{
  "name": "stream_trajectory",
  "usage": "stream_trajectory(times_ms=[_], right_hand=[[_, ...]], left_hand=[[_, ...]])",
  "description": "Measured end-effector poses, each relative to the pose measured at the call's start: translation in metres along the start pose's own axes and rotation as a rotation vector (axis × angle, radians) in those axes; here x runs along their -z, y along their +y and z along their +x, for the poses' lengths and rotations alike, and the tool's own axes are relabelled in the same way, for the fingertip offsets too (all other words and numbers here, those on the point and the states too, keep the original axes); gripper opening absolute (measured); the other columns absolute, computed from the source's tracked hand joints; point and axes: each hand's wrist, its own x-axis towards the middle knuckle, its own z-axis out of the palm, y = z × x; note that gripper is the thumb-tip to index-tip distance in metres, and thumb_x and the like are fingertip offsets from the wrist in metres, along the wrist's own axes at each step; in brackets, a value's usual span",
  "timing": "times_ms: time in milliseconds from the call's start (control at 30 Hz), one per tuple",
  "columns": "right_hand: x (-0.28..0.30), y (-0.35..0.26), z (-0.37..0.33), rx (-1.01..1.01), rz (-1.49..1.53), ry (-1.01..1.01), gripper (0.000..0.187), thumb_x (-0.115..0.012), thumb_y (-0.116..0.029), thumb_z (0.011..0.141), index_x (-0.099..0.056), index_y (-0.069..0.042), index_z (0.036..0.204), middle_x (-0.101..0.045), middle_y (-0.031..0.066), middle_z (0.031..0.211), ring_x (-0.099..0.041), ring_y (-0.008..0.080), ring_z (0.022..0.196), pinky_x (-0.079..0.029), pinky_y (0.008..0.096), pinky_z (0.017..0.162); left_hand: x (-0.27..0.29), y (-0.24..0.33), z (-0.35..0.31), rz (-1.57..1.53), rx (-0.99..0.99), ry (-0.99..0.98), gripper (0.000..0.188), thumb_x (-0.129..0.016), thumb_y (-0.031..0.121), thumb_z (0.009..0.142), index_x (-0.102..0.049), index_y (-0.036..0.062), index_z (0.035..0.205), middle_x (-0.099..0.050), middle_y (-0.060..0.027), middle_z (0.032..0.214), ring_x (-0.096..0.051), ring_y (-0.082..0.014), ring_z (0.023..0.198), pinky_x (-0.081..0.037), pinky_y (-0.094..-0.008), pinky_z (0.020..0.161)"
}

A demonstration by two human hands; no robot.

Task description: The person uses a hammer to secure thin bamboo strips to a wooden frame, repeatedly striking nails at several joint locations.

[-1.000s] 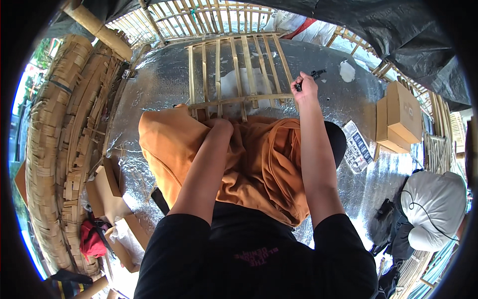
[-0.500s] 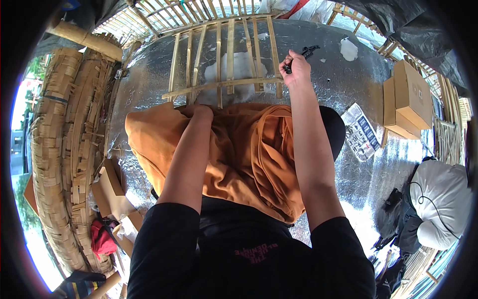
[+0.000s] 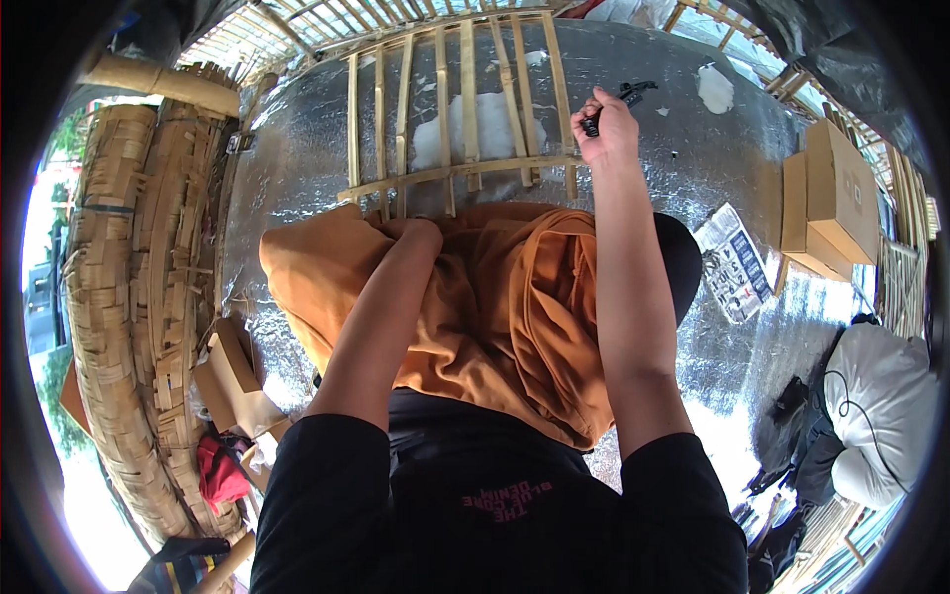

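My right hand (image 3: 607,126) is closed around a small black handled tool (image 3: 638,91), raised ahead of me; its kind is not clear. One end of it sticks out to the far right of the fist, and the grip shows below the fingers. Rust-orange cloth (image 3: 465,327) lies bunched over my lap. My left hand (image 3: 424,230) reaches to the far edge of this cloth, where folds hide its fingers. Just beyond stands a bamboo slat frame (image 3: 465,170), its crosspiece running near both hands.
Silvery foil sheeting (image 3: 683,168) covers the surface around me. To the right are cardboard boxes (image 3: 841,198), a printed sheet (image 3: 734,262) and a stuffed white sack (image 3: 876,406). Rolled woven bamboo mats (image 3: 109,327) stand at left, beside an opened carton (image 3: 233,381) and red cloth (image 3: 220,475).
The whole view has shifted slightly to the right. My right hand still grips the black tool and has moved a little farther away; my left hand stays at the cloth.
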Motion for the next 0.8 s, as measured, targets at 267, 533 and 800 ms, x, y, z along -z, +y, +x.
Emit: stream_trajectory(times_ms=[267,533,800], right_hand=[[-0.004,0.011,-0.005,0.01,-0.089,-0.009,0.009,-0.062,-0.008,0.093,-0.057,-0.005,0.087,-0.05,0.0007,0.071,-0.046,0.0119,0.061,-0.045,0.0321,0.062],[-0.001,0.003,0.0,0.062,-0.049,0.032,0.006,-0.062,-0.008,0.093,-0.059,-0.004,0.089,-0.05,0.0003,0.071,-0.047,0.0116,0.06,-0.044,0.0315,0.06],[0.004,0.007,-0.003,0.083,-0.213,0.025,0.011,-0.066,-0.012,0.092,-0.057,-0.007,0.088,-0.051,-0.0015,0.071,-0.047,0.0107,0.06,-0.045,0.0315,0.059]], left_hand=[[-0.012,0.001,0.001,0.0,-0.014,0.013,0.037,-0.058,0.024,0.091,-0.068,0.0097,0.123,-0.06,-0.0157,0.136,-0.051,-0.0376,0.131,-0.036,-0.0633,0.103],[-0.022,0.014,0.004,-0.236,-0.372,0.502,0.036,-0.053,0.022,0.091,-0.069,0.0099,0.121,-0.062,-0.0195,0.13,-0.06,-0.0346,0.121,-0.048,-0.0501,0.097],[-0.029,0.01,0.008,-0.163,-0.775,0.184,0.036,-0.052,0.022,0.092,-0.067,0.0067,0.121,-0.063,-0.02,0.128,-0.06,-0.0357,0.118,-0.05,-0.0437,0.095]])
